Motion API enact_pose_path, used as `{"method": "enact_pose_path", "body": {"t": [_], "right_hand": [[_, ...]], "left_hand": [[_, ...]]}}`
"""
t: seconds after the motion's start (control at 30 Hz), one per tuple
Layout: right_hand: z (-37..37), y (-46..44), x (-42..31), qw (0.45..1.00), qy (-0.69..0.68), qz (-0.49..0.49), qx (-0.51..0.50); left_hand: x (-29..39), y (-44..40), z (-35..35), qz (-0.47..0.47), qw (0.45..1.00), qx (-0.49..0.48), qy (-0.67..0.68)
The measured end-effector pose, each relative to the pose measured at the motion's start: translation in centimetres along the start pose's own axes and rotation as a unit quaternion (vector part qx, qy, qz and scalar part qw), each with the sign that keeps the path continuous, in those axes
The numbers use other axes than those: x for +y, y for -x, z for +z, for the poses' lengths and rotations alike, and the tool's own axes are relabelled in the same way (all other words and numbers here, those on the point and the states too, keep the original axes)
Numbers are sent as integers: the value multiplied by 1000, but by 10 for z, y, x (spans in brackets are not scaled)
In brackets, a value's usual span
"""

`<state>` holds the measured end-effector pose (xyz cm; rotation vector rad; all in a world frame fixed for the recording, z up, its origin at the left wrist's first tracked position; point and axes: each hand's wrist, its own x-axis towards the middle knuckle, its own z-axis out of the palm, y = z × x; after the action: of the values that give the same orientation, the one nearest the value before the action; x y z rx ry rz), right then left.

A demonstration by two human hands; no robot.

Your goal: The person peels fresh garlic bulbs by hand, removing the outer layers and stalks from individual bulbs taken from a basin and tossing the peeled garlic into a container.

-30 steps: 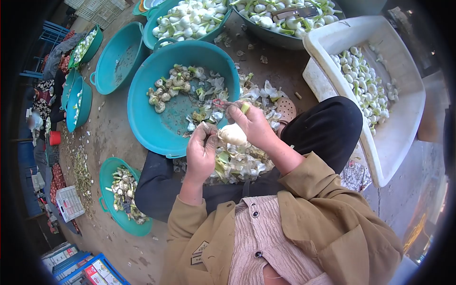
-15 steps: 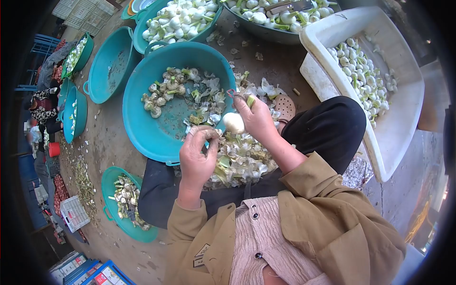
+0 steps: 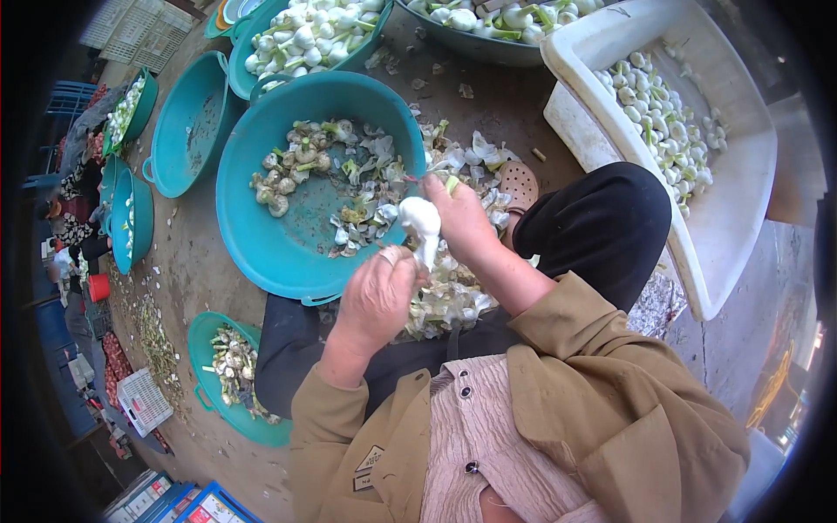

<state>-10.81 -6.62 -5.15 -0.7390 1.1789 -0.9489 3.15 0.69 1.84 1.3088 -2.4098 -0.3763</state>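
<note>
My right hand is closed around the green stem of a white garlic bulb, with a small red thing showing by its fingertips that I cannot make out. My left hand pinches a strip of garlic skin that hangs from the bulb's lower side. Just beyond both hands sits a large teal tub with unpeeled garlic bulbs and loose skins in it. A heap of peeled skins lies below the hands, between my legs.
A white plastic bin at the right holds peeled garlic. More teal tubs with garlic stand at the top; a smaller teal basin with stemmed garlic is at lower left. A person sits at the far left.
My left hand has moved in to the bulb, turned over, and now pulls a strip of skin from it. The bulb has tilted in my right hand.
</note>
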Motion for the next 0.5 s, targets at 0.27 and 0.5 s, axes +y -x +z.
{"method": "enact_pose_path", "body": {"t": [0.27, 0.5], "right_hand": [[-2, -9, -6, 874, -452, 178, 4], [12, 17, 5, 954, -295, 60, 8]], "left_hand": [[-9, 20, 23, -194, 979, 55, 19], [-6, -37, 42, -205, 958, 169, -107]]}}
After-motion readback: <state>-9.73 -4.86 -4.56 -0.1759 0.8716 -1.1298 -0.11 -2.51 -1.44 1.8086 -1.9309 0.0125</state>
